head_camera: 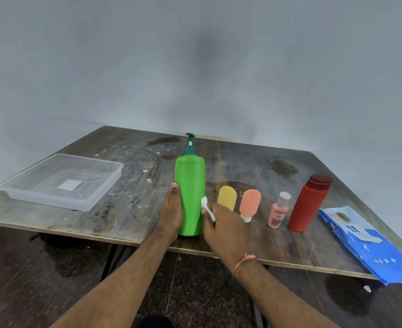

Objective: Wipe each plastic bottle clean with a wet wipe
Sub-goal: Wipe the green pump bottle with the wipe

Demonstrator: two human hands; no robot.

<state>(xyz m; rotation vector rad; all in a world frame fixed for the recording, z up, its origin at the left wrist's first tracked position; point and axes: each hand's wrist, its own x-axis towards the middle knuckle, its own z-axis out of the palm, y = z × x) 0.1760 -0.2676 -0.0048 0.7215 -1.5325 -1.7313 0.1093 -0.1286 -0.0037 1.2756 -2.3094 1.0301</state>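
A tall green pump bottle (pixel 190 190) stands upright near the table's front edge. My left hand (pixel 171 209) grips its left side. My right hand (pixel 223 226) pinches a folded white wet wipe (pixel 207 209) against the bottle's right side. To the right stand a yellow bottle (pixel 227 197), an orange tube (pixel 249 203) on its cap, a small pink bottle (pixel 279 210) and a red bottle (pixel 310 203).
A clear plastic tray (pixel 29 185) sits at the table's left. A blue pack of wet wipes (pixel 370 245) lies at the right front corner, overhanging the edge. The wooden table (pixel 136 197) is stained and spotted. A grey wall stands behind.
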